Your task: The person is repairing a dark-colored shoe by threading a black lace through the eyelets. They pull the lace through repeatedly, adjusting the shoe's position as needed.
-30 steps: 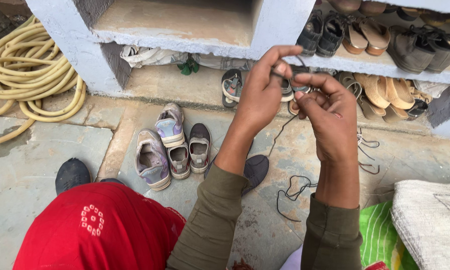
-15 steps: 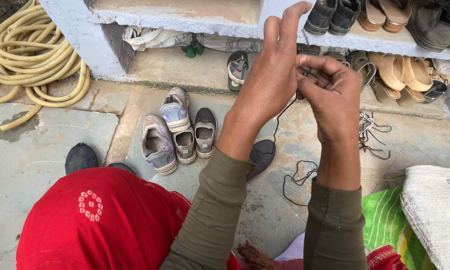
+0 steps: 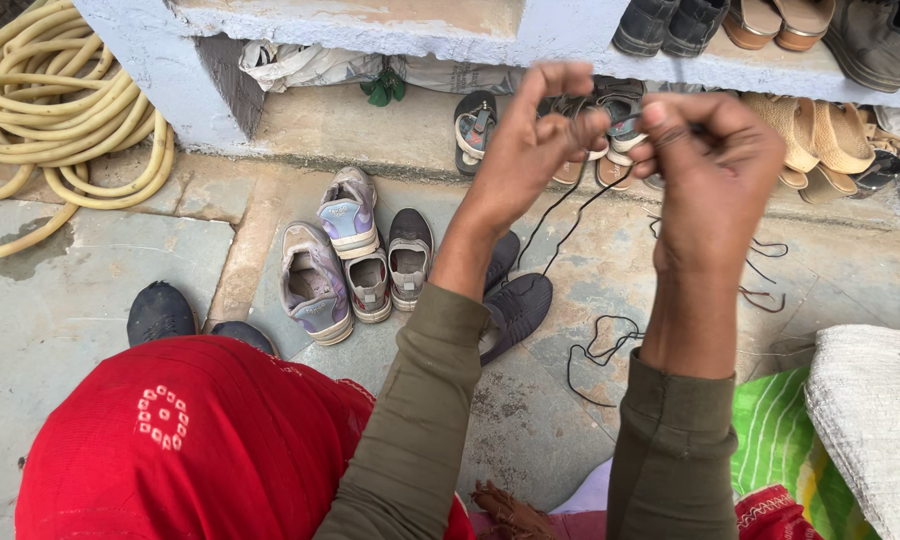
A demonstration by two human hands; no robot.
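Note:
Both my hands are raised in front of a concrete shoe shelf [image 3: 420, 30]. My left hand [image 3: 530, 140] and my right hand [image 3: 715, 160] pinch a thin black shoelace [image 3: 570, 220] between fingertips. The lace hangs down and trails in loops on the stone floor. Below my left forearm lies a dark shoe [image 3: 515, 305]. Olive sleeves cover both arms.
Several sneakers [image 3: 355, 255] lie on the stone floor at the middle left. A coiled yellow hose [image 3: 60, 110] sits at the upper left. Sandals and shoes [image 3: 820, 130] fill the shelves. Red cloth [image 3: 190, 440] covers my lap; a green cloth [image 3: 770, 440] and a white sack [image 3: 875, 420] lie right.
My hands have drawn slightly apart and my left fingers have closed onto the lace. The view has tilted down a little.

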